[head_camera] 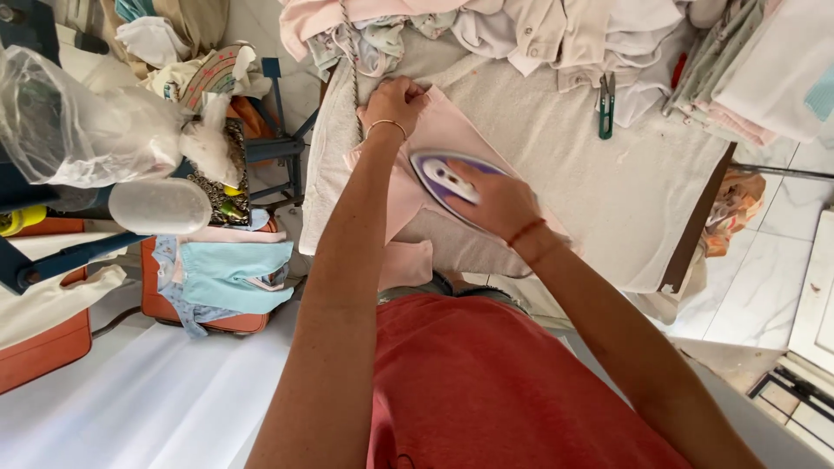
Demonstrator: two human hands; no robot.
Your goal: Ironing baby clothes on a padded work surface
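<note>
Right hand [497, 201] fingers wrapped shut round iron [445, 180] handle, near ironing table [608, 191] left edge. Left hand [395, 102] fingers curled, pinning pink garment [434, 130] at table's far-left corner.

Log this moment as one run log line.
left hand: pins pink garment | right hand: grips purple-white iron on garment | surface: padded table

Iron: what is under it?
The iron, gripped by the right hand, sits on a pink garment that the left hand pins to the padded table. Its soleplate and the cloth directly beneath are hidden.
</note>
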